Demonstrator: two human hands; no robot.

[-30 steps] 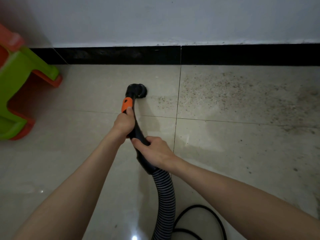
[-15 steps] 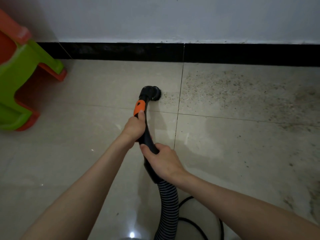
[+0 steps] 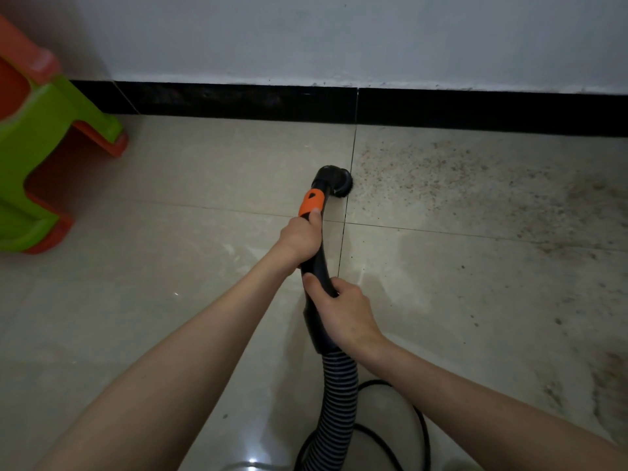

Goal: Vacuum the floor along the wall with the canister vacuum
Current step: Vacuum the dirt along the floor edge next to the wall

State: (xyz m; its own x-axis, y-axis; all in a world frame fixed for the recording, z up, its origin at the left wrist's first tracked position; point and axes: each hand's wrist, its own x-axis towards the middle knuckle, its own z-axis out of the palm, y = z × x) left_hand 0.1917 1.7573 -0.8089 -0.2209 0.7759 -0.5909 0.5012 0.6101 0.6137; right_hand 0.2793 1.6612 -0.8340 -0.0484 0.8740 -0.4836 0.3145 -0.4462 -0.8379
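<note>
Both hands grasp black vacuum handle (image 3: 314, 263). Left hand (image 3: 300, 237) wraps upper part, thumb touching orange slider (image 3: 311, 202); right hand (image 3: 343, 314) wraps lower part above ribbed hose (image 3: 338, 399). Round brush nozzle (image 3: 336, 181) on floor (image 3: 204, 185) at tile joint, near black baseboard (image 3: 238, 98), touching edge of gritty dirt patch (image 3: 458, 185). Green-orange plastic stool (image 3: 40, 144) far left.

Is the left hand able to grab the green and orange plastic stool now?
Probably not: the left hand grips the black vacuum handle, and the green and orange plastic stool sits far off left.
</note>
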